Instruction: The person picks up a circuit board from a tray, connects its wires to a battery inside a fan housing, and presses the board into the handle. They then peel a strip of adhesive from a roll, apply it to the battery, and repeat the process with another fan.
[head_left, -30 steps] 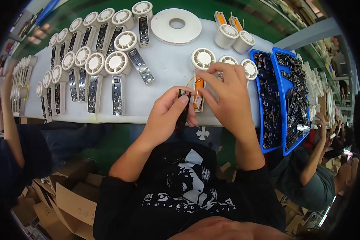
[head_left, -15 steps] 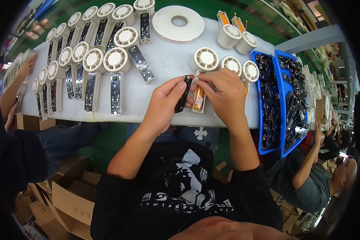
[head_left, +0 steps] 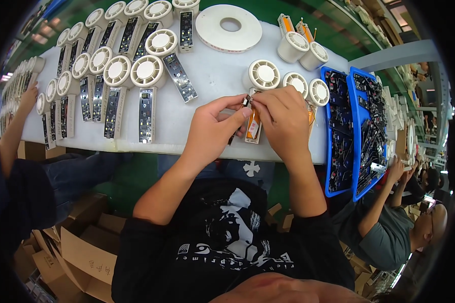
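Note:
My left hand (head_left: 207,129) pinches a narrow black circuit board (head_left: 246,101) between thumb and fingers, seen nearly edge-on. Against the board's upper end, the fingertips of my right hand (head_left: 284,121) are pressed together; whatever small part they grip is hidden by them. Just beneath my hands lies a white handheld fan (head_left: 263,74), its round slotted head pointing away from me. Its handle is uncovered and shows an orange battery (head_left: 253,124) inside. Two more white fans (head_left: 319,92) lie to the right, partly behind my right hand.
Rows of fans with boards fitted (head_left: 146,116) cover the table's left. A white tape roll (head_left: 207,30) and two fans with orange batteries (head_left: 293,47) lie at the back. Blue trays of boards (head_left: 356,146) stand right. Co-workers' arms show left (head_left: 17,118) and right (head_left: 384,197).
The board in my left hand has turned from showing its dark face to nearly edge-on. My right fingertips have moved slightly and remain at its upper end. The right co-worker's arms have shifted.

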A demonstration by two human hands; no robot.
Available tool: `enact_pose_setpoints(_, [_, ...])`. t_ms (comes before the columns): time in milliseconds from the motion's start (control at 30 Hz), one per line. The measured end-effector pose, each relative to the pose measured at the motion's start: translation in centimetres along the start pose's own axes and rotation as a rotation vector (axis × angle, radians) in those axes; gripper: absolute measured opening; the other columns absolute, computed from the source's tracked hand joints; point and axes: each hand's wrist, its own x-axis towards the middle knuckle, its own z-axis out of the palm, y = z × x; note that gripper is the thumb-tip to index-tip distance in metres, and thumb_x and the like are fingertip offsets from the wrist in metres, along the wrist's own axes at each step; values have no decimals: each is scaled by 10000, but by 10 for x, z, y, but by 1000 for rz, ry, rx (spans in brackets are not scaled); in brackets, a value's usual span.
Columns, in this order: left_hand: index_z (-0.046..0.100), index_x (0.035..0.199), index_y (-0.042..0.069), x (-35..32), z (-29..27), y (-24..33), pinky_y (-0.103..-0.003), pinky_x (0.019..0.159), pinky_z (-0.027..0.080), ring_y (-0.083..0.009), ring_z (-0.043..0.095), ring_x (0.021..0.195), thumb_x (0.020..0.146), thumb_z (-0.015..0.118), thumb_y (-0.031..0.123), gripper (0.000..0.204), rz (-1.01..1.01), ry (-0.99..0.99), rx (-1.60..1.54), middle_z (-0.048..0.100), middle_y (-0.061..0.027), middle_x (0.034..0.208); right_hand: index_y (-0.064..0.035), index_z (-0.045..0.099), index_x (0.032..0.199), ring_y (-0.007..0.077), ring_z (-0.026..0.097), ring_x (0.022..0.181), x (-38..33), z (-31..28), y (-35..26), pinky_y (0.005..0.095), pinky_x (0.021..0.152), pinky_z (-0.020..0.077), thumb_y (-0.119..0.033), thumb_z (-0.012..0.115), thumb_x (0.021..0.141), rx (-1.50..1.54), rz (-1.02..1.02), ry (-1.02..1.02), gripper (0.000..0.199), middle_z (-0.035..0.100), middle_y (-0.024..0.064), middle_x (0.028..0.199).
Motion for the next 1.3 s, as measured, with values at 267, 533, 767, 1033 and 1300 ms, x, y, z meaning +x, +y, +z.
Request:
enact_pose_setpoints(267, [683, 1247, -54, 11, -16, 15, -226, 597, 490, -75, 595, 687, 966, 703, 130, 336, -89, -99, 107, 705, -38, 889, -32, 763, 949, 237, 625, 762, 11, -5, 22, 348, 676, 502, -27, 813, 727, 222, -22, -99, 228, 704, 63, 810])
enact_pose_setpoints(533, [698, 1224, -50, 16, -24, 15, -225, 581, 477, -72, 579, 673, 953, 712, 118, 319, -149, -207, 107, 703, -36, 861, -52, 785, 937, 224, 619, 753, 19, -8, 32, 335, 660, 502, -40, 814, 718, 284, -135, -198, 222, 702, 58, 791])
enact_pose_setpoints(767, [667, 1266, -39, 8, -13, 16, -238, 604, 503, -83, 605, 682, 934, 724, 109, 368, -122, -170, 207, 712, -59, 883, -40, 780, 943, 249, 628, 841, 19, -25, 22, 343, 749, 506, -21, 784, 755, 205, -68, -276, 190, 721, 56, 941])
enact_pose_setpoints(1033, [487, 1472, 60, -1, 8, 14, -293, 685, 558, -161, 711, 759, 871, 733, 48, 649, 306, 5, 486, 721, -147, 1089, -48, 770, 997, 258, 619, 935, 23, -28, -4, 334, 812, 498, -5, 748, 784, 223, 101, -228, 218, 713, 67, 966])
enact_pose_setpoints(1300, [497, 1459, 59, 1, 7, 10, -320, 682, 559, -191, 722, 765, 852, 728, 40, 650, 342, 12, 532, 721, -166, 1104, -57, 754, 952, 255, 596, 852, 19, -15, 1, 370, 791, 476, -58, 743, 803, 438, 238, -198, 150, 696, 52, 893])
